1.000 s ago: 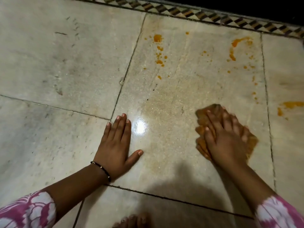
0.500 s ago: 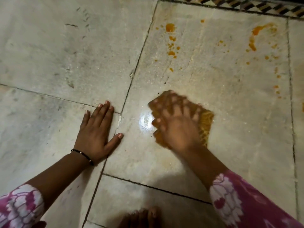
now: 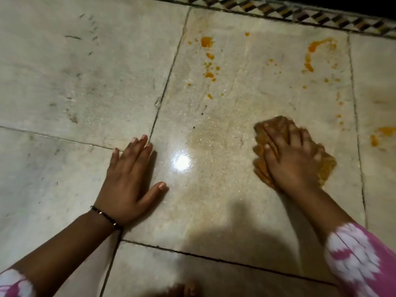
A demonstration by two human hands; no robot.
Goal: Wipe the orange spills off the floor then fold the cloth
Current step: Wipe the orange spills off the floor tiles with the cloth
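Wiping stroke returned rightward.
Right hand (image 3: 293, 159) presses crumpled orange-stained cloth (image 3: 325, 166) flat-fingered; far orange spills (image 3: 207, 42) remain; left hand (image 3: 128, 181) spread wide.

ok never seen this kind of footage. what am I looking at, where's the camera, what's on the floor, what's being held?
There is no robot here. A person is kneeling or crouching over a stone tile floor, and one wide-angle camera worn on their head looks forward and down at both hands.

The left hand, with a thin dark bracelet at the wrist, lies flat on the floor with straight fingers, holding nothing. The right hand presses spread fingers down on an orange-stained cloth; it looks motion-blurred.

Beyond the hands, orange spills remain: a string of drops, a curved streak and a patch at the right edge. A patterned border strip runs along the top. The bright spot is a light reflection. Toes show at the bottom edge.
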